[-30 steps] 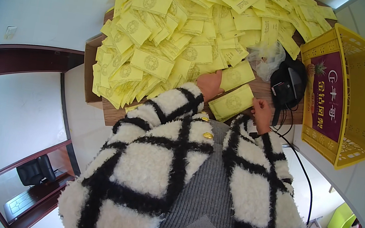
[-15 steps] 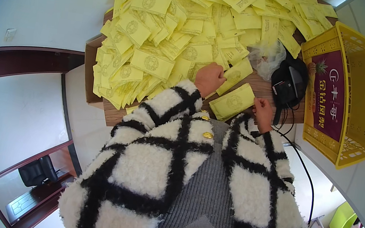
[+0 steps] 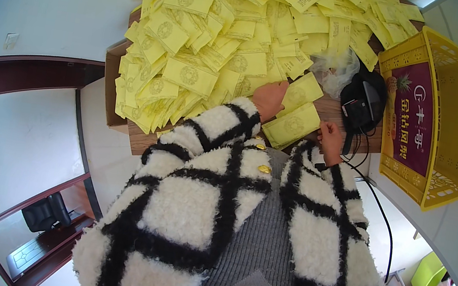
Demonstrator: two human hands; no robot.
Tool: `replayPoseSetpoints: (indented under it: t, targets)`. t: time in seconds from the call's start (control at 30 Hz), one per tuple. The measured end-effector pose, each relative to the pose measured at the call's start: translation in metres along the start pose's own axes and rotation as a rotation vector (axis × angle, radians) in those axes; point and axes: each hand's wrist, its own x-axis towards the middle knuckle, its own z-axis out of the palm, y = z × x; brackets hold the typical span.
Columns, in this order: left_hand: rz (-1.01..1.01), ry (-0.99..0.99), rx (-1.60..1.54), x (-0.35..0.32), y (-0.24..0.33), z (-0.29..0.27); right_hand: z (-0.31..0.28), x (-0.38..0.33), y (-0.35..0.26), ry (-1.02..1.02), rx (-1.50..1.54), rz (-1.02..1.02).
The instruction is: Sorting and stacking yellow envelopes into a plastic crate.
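A flat yellow paper packet with a printed round pattern lies at the table's near edge. Just beyond it, partly overlapped, is another yellow packet. My left hand is closed at the left edge of this farther packet, its fingertips partly hidden. My right hand has its fingers pinched together by the nearer packet's right edge; whether anything is between them I cannot make out. A large heap of similar packets spreads over the table, left of and beyond my hands.
Right of the packets lie a clear plastic bag and a black bag or cap-like item with a dark device and cables. A yellow plastic crate stands on the right. A cardboard box borders the heap at left.
My left hand has moved slightly right and nearer to me. The farther packet has shifted a little right and away. My right hand has barely moved.
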Motion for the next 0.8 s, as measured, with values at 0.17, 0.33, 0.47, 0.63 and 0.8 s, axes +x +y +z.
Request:
replayPoseSetpoints:
  t: [0.17, 0.33, 0.47, 0.63, 0.8]
  targets:
    - [-0.051, 0.074, -0.116, 0.001, -0.01, 0.012, 0.003, -0.004, -0.011, -0.005, 0.025, 0.048]
    - [-0.119, 0.036, -0.155, 0.0, -0.001, -0.005, 0.0, -0.001, -0.008, 0.025, 0.029, 0.036]
    - [-0.172, 0.126, -0.242, -0.004, -0.001, -0.027, -0.004, 0.0, -0.021, 0.096, 0.111, -0.072]
    - [-0.306, 0.046, -0.887, -0.011, -0.005, -0.034, 0.005, -0.011, -0.062, -0.078, 0.25, -0.086]
    - [-0.331, -0.16, -1.268, -0.016, 0.002, -0.032, 0.025, -0.029, -0.088, -0.414, 0.328, -0.067]
